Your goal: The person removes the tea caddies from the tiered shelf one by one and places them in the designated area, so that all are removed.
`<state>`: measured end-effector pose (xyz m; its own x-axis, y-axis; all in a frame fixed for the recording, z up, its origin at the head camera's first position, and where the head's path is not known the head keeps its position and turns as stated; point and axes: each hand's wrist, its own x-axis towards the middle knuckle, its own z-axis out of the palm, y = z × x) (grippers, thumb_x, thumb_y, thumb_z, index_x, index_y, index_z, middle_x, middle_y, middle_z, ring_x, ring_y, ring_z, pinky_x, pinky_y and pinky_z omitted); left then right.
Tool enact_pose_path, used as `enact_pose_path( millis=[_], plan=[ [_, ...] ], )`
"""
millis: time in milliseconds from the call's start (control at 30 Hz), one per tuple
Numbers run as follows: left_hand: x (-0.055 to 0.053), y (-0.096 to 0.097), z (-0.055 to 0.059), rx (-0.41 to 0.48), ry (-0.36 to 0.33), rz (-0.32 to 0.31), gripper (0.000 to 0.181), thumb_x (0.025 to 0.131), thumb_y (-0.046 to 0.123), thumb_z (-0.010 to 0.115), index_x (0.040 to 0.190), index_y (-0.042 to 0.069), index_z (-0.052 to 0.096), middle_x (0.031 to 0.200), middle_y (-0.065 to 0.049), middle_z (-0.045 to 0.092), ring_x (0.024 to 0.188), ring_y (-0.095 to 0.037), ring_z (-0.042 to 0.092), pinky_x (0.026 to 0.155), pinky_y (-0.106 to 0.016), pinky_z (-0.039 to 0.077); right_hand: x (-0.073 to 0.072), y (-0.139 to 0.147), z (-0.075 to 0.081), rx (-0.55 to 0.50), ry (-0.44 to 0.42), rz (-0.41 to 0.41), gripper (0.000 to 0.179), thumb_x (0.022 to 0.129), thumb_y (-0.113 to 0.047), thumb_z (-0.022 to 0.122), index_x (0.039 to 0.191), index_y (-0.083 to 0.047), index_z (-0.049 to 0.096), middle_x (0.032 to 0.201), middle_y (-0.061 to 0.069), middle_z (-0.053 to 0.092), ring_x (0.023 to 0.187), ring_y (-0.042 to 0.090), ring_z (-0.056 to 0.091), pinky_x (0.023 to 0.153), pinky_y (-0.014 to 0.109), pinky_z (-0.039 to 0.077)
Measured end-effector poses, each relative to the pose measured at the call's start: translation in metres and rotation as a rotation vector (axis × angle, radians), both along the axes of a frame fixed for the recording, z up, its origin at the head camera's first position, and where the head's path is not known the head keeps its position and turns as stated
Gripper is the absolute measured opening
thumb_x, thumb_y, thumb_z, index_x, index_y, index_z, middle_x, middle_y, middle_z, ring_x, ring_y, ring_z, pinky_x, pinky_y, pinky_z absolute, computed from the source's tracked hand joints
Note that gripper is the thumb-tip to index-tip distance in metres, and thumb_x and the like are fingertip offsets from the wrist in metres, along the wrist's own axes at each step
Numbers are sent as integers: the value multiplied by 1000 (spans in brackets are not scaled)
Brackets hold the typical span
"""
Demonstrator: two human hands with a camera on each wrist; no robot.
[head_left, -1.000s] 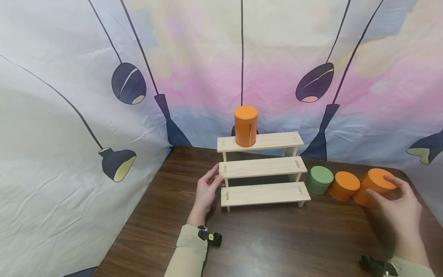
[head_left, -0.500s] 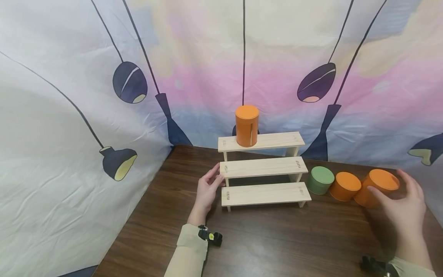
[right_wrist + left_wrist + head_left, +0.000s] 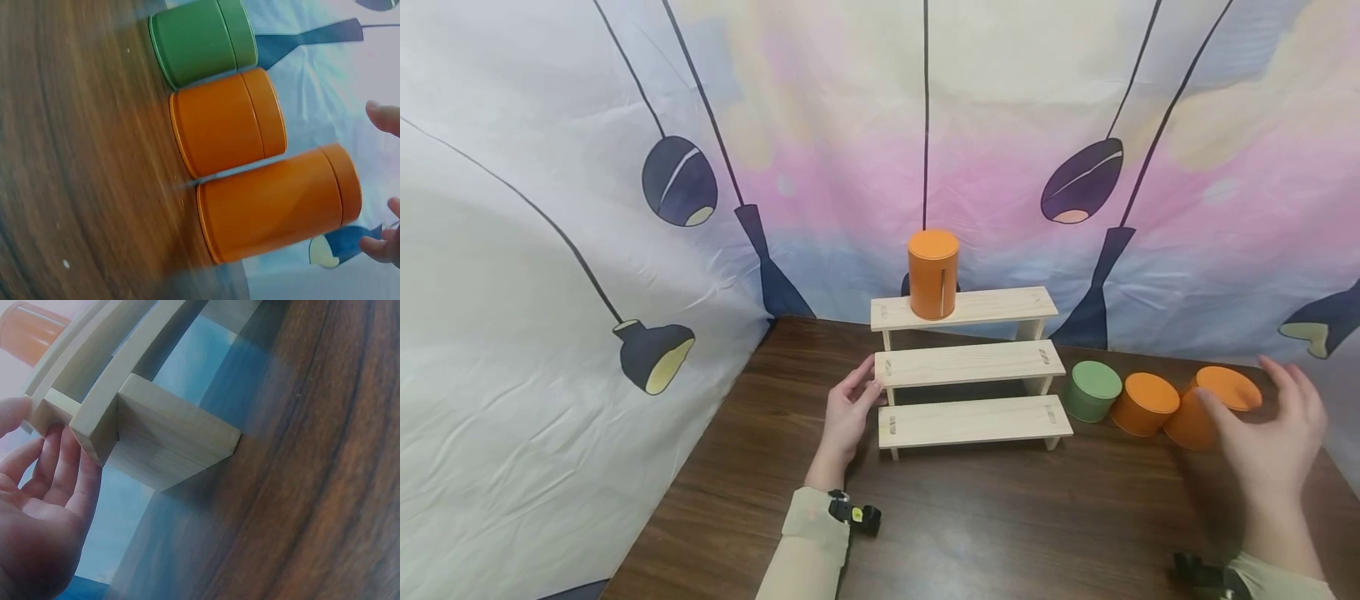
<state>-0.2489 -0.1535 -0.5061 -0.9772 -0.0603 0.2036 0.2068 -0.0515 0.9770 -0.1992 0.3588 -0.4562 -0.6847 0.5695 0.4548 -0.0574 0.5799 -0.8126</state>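
A three-tier wooden step shelf stands on the table. My left hand grips its left end at the middle tier; in the left wrist view the fingers curl against the end of the boards. A tall orange canister stands on the top tier, left of centre. My right hand holds nothing, thumb and fingers spread over a second tall orange canister, apart from its lid in the right wrist view. Beside that one stand a short orange canister and a short green canister.
The dark wood-grain table meets a fabric backdrop printed with hanging lamps behind and to the left. The three canisters stand in a close row between the shelf's right end and the table's right edge.
My right hand has let go of the tall orange canister at the right, its fingers spreading and drawing back to the right. The left hand and the shelf have stayed still.
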Motion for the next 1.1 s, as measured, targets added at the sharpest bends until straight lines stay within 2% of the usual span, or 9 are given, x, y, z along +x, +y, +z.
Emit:
enact_pose_path(
  millis=[133,333,467,600,700,767,867,1000,1100],
  plan=[
    [-1,1,0,7,1,0,50,106,8,68,155,9,58,143,-18,63,115,-27,66,89,-36,63,-2,-9,0,33,52,16,71,85,-7,88,150,-3,59,169,19,33,161,31,14,131,51,7],
    [-3,0,0,9,5,11,50,106,9,66,155,8,57,145,-18,62,113,-25,66,90,-39,63,-8,-24,1,81,152,50,66,80,-2,90,141,-1,66,165,24,38,161,32,12,132,50,5],
    [-1,-1,-1,3,-6,14,50,107,8,67,155,9,57,145,-18,62,113,-26,66,89,-36,63,-9,-34,-1,65,225,44,62,80,-2,90,138,-2,69,165,23,38,161,30,11,131,49,4],
    [-1,1,-1,-1,-10,5,49,107,10,67,155,10,58,145,-17,62,116,-30,66,93,-44,62,-14,-48,-3,24,345,27,57,79,-3,89,133,1,70,164,15,40,160,30,12,130,46,6],
    [-3,1,-1,-2,-4,-5,50,107,11,68,155,11,58,146,-17,62,117,-30,66,98,-53,60,-17,-66,3,0,412,34,53,79,0,87,128,5,69,163,14,41,160,32,14,129,46,9],
    [-3,1,-1,-2,-4,-7,50,106,12,68,155,11,58,146,-17,62,118,-30,66,98,-54,60,-18,-81,10,-9,431,46,50,80,3,84,127,7,68,161,20,42,160,35,14,129,46,11],
    [-3,1,-1,5,-7,-5,50,106,10,68,155,11,58,145,-16,62,117,-29,66,96,-47,62,-23,-99,15,-22,422,89,49,81,5,83,127,8,68,161,23,43,159,34,17,129,45,12],
    [-1,1,-1,6,-8,0,50,106,9,68,155,10,58,144,-17,62,115,-27,66,92,-38,63,-37,-113,8,-31,395,177,53,80,4,86,131,2,71,161,15,46,158,26,22,128,45,14],
    [0,0,-1,4,-6,1,51,106,9,68,155,9,57,142,-18,62,114,-26,65,91,-37,63,-49,-122,1,4,391,262,57,80,3,88,134,-2,71,161,14,47,157,27,25,127,47,18]
  ],
)
